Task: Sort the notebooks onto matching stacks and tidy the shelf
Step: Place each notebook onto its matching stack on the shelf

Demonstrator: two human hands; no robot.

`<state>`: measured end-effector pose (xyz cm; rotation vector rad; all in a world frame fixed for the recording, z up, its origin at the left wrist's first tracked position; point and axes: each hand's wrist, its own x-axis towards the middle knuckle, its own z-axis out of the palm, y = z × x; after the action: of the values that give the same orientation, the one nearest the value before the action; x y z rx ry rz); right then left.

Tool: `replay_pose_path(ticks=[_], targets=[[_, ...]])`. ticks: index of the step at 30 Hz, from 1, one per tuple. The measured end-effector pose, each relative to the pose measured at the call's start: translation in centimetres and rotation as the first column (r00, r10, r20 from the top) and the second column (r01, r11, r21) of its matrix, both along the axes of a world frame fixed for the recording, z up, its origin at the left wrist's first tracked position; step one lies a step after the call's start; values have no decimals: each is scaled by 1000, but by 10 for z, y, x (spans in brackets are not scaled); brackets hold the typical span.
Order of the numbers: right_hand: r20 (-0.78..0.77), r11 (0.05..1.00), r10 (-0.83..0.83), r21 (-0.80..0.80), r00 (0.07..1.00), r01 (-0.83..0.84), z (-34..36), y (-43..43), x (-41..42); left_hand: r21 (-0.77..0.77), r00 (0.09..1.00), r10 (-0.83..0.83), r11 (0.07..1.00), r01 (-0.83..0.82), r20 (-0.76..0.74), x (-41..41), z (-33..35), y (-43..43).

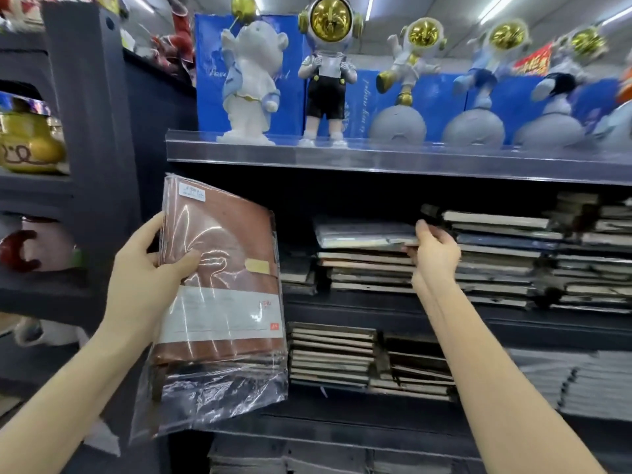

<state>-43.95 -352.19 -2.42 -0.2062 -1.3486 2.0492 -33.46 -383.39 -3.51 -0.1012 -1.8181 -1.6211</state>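
Notebooks [219, 295], brown and plastic-wrapped, sit gripped in left hand [150, 268]; right hand [434, 251] pinches a shelved one.

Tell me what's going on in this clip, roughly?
A person stands at a shop shelf sorting notebooks. The left hand holds a brown notebook in clear plastic wrap, upright and off the shelf. The right hand reaches into the middle shelf, fingertips on the edge of a notebook stack, apparently lifting or straightening the top books. More stacks sit beside and below it. Astronaut figurines line the shelf above. The brown notebook is not yet placed on any stack.
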Motion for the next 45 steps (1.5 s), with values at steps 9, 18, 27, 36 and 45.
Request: replay_pose_path(ticks=[9, 18, 27, 36, 45], targets=[[-439, -75, -437, 887, 785, 455, -33, -16, -7, -32, 997, 52, 998, -50, 57, -21, -1, -14], [-292, -281, -263, 935, 920, 216, -24, -62, -25, -125, 993, 117, 986, -112, 31, -17, 0, -34], [201, -301, -60, 931, 978, -209, -69, -143, -55, -137, 987, 150, 980, -141, 64, -8, -12, -49], [85, -245, 64, 967, 994, -67, -71, -123, -39, -148, 973, 226, 965, -217, 51, 15, -20, -63], [-46, -147, 56, 988, 997, 54, -71, -103, -20, -113, 981, 187, 977, -181, 43, 13, -19, -62]])
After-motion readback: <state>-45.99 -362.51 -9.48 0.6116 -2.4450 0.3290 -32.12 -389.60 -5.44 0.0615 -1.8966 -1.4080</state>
